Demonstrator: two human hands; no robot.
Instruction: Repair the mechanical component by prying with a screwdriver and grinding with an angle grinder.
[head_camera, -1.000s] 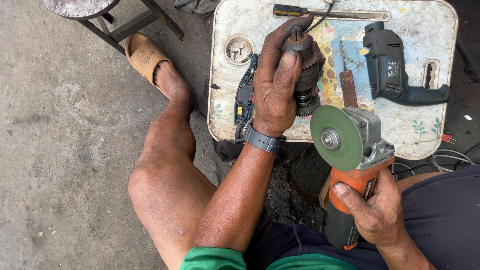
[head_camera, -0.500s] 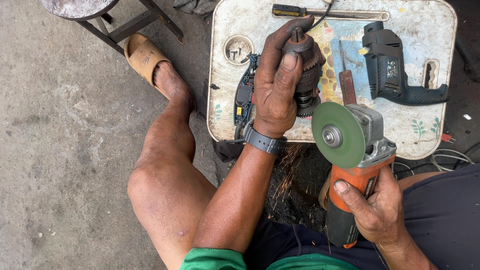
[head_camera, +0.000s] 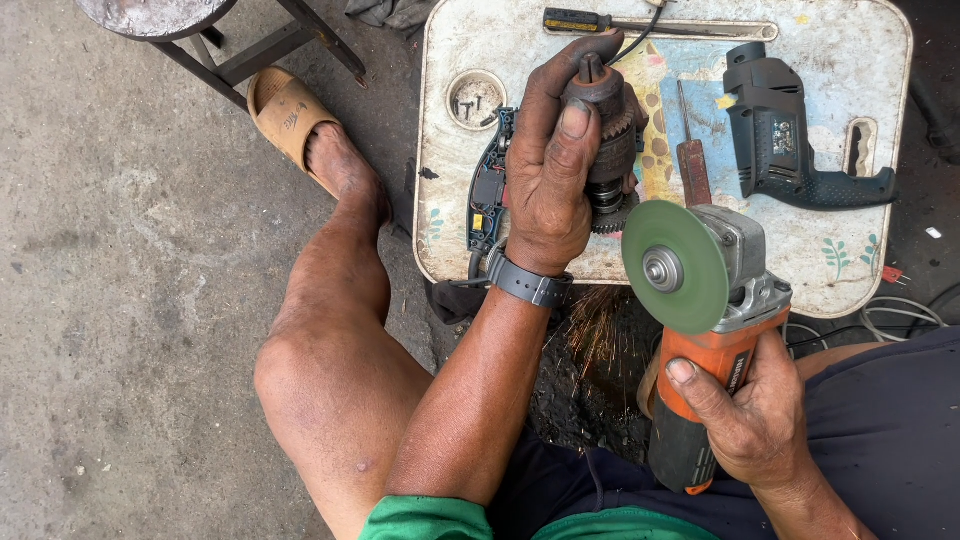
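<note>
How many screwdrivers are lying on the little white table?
2. A black-and-yellow-handled screwdriver lies along the far edge of the white table. A red-handled screwdriver lies between the left hand and the dark drill housing. Others may be hidden.

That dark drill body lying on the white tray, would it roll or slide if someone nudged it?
The drill body probably would not roll: it lies flat on its side, its handle angled out. It looks like hard moulded plastic, so likely stiff. On the scuffed white tray it would probably slide rather than tip.

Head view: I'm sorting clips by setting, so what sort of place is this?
Probably an informal power-tool repair spot, outdoors or on a bare concrete floor. An angle grinder, a drill body and an opened drill shell sit around a worn low table.
</note>
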